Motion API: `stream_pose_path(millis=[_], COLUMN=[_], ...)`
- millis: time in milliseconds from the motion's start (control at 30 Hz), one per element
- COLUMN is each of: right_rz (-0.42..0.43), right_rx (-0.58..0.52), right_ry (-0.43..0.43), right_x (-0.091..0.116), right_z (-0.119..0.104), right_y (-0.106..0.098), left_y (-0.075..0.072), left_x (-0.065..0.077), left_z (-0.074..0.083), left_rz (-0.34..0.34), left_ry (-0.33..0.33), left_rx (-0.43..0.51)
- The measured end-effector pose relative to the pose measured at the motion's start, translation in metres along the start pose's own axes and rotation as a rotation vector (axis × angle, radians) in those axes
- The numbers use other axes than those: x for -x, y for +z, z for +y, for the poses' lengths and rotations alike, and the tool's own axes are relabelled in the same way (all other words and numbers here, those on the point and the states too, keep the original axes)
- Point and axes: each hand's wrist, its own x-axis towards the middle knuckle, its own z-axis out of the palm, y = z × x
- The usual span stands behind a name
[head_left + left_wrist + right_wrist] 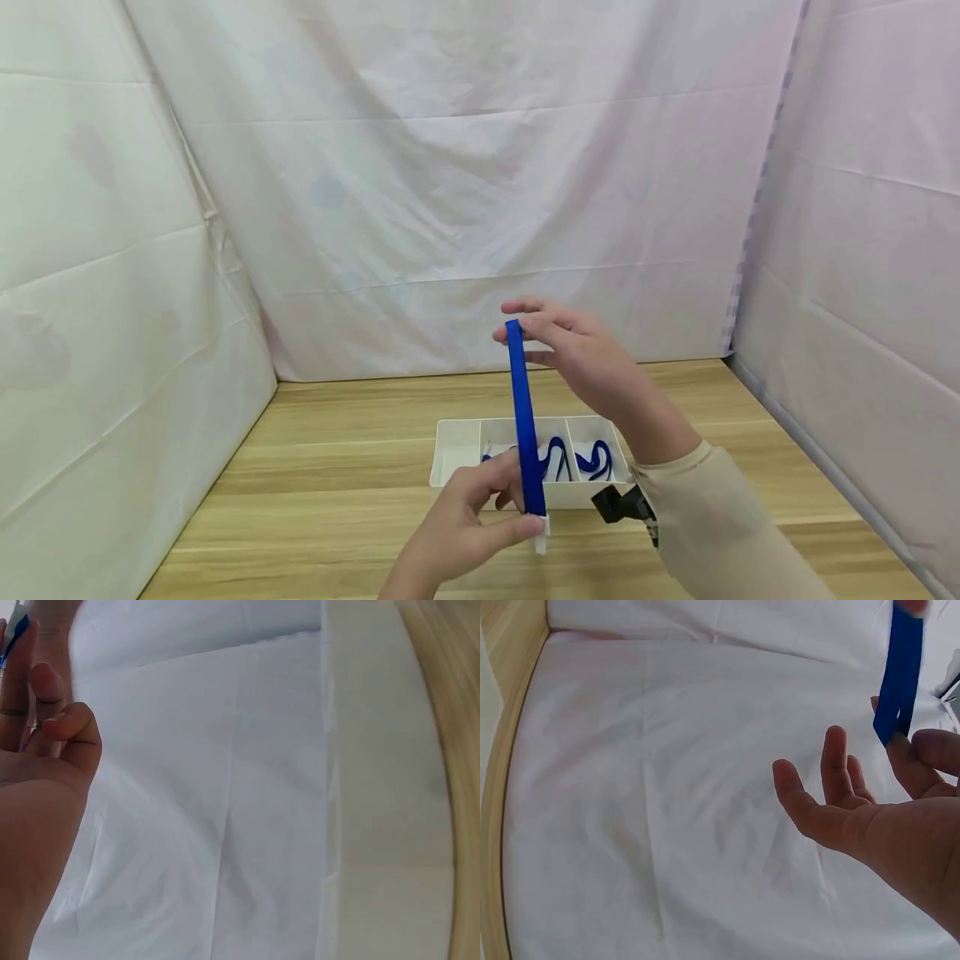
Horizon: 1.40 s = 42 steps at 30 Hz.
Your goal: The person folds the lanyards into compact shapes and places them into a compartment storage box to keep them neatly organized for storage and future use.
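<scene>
A blue lanyard [525,417] is stretched upright between my two hands, with a white plastic end piece [542,535] at its bottom. My left hand [480,517] pinches the lower end, thumb beside the white piece. Higher up, my right hand [581,350] holds the folded top of the strap between thumb and index finger, its other fingers spread loosely. From the right wrist, the blue strap [900,675] is seen bending at the index fingertip of the right hand [900,817]. The left wrist view shows the left hand [45,757] with only a sliver of blue.
Behind the hands, a white divided tray [456,446] stands on the wooden table [337,483]. More blue lanyards [596,460] lie coiled in its middle and right compartments. White cloth [450,192] hangs at the back and both sides. A black strap-like piece [622,504] hangs by the right sleeve.
</scene>
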Motion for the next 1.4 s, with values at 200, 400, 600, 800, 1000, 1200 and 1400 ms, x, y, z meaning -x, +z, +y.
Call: stream_pose_path(millis=[200, 400, 600, 800, 1000, 1200, 1400], right_rz=[-0.032, -0.068, -0.026, 0.073, 0.079, 0.103, 0.061], right_rx=[0.229, 0.397, 0.319, 0.244, 0.097, -0.021, -0.13], right_ry=[0.052, -0.036, -0.071, -0.211, -0.192, -0.058, 0.066], right_x=[0.003, 0.028, 0.042, 0.048, 0.053, 0.063, 0.075], right_z=[0.038, 0.067, 0.087, 0.106, 0.112, 0.11, 0.1], right_y=[0.012, 0.032, 0.05, 0.059, 0.058, 0.067, 0.079], left_y=[-0.023, -0.04, -0.037, -0.034, -0.036, -0.039, -0.039], left_x=[-0.005, -0.013, -0.016, -0.017, -0.02, -0.022, -0.022], left_z=[0.01, 0.011, -0.002, -0.007, -0.003, -0.001, 0.0], left_rz=[0.186, 0.45, 0.476, 0.471, 0.426, 0.422, 0.553], left_ry=[0.201, -0.063, -0.318, -0.41, -0.458, -0.4, -0.374], left_rx=[0.078, 0.026, 0.024, 0.057, 0.049, 0.073, 0.229])
